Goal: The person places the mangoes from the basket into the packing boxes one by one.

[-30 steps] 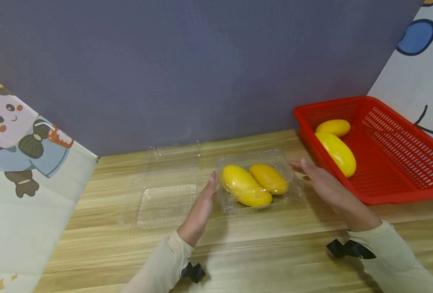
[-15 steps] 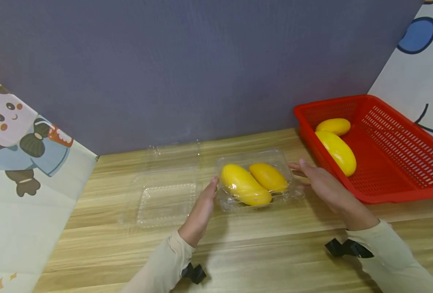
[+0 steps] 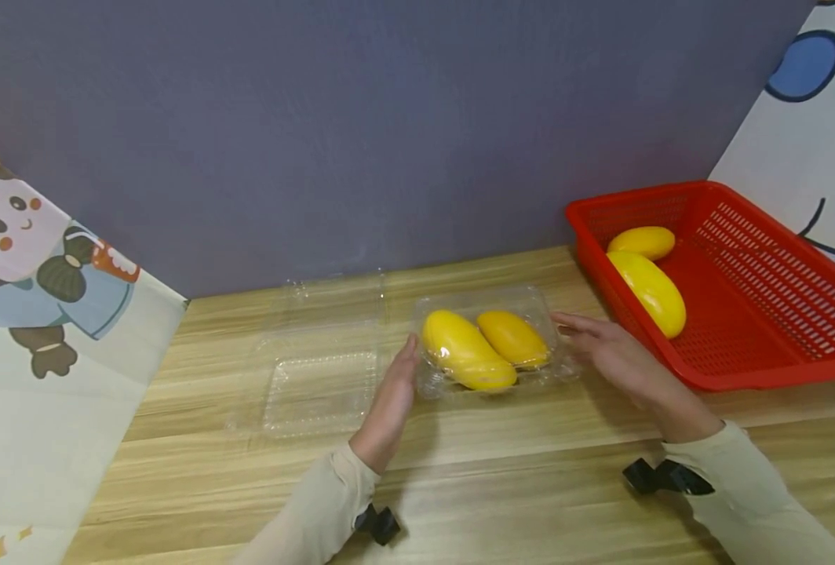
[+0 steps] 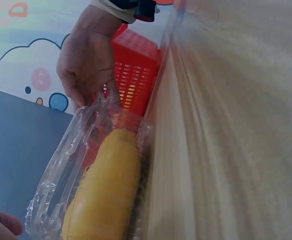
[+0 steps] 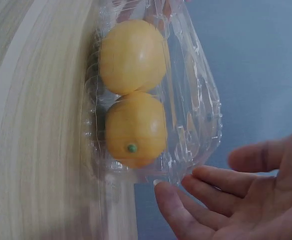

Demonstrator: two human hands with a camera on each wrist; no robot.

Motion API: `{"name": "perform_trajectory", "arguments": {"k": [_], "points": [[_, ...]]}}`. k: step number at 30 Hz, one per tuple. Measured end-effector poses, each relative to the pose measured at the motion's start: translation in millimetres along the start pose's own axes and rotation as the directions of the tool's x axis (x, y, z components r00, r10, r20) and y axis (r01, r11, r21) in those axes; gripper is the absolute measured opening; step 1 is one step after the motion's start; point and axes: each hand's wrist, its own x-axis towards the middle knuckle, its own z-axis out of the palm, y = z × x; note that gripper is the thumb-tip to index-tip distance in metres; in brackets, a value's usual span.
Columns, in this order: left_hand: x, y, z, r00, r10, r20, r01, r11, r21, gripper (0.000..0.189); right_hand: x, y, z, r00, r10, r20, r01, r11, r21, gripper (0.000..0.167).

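Note:
Two yellow mangoes [image 3: 468,353] lie side by side in a clear plastic clamshell box [image 3: 488,298] on the table, its lid over them. My left hand [image 3: 392,400] stands on edge at the box's left side, fingers straight and fingertips right at the wall. On the opposite side is my right hand [image 3: 618,357], palm turned inward, fingers extended at the box's right edge. In the right wrist view, the right hand's fingertips [image 5: 168,192] are at the lower corner of the box, thumb apart. The left wrist view shows one mango [image 4: 108,187] through the plastic.
A second clear clamshell box [image 3: 322,392] lies opened flat to the left, with nothing in it. At the right stands a red plastic basket [image 3: 756,314] holding two more mangoes [image 3: 649,294]. A grey panel [image 3: 389,141] rises behind the wooden table [image 3: 488,486].
The box with the mangoes has shifted slightly left and away from me. My right hand has moved a little left with it; my left hand stays beside the box.

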Motion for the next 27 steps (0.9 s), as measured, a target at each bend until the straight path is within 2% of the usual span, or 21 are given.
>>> {"name": "perform_trajectory", "arguments": {"k": [2,8,17,22,27], "points": [[0.1,-1.0,1.2,1.0,0.003,-0.015,-0.003,1.0,0.006,0.058,-0.1,2,-1,1.0,0.011,0.003,-0.011,0.999,-0.032,0.055],[0.6,-7.5,5.0,0.998,0.01,-0.056,-0.01,1.0,0.007,0.064,0.7,8,-1,0.999,-0.031,0.021,0.033,0.995,-0.089,0.059],[-2.0,-11.8,4.3,0.999,-0.007,-0.042,0.006,1.0,-0.006,0.067,-0.6,13,0,0.993,-0.114,0.019,0.116,0.986,-0.119,0.063],[-2.8,-13.7,5.1,0.999,-0.03,-0.038,0.029,0.999,-0.044,0.071,-2.4,13,0,0.992,-0.127,0.012,0.128,0.985,-0.119,0.065],[-2.6,-13.8,7.3,0.996,-0.052,-0.075,0.044,0.993,-0.106,0.068,-2.3,12,-1,0.99,-0.139,0.01,0.139,0.982,-0.125,0.066]]}}
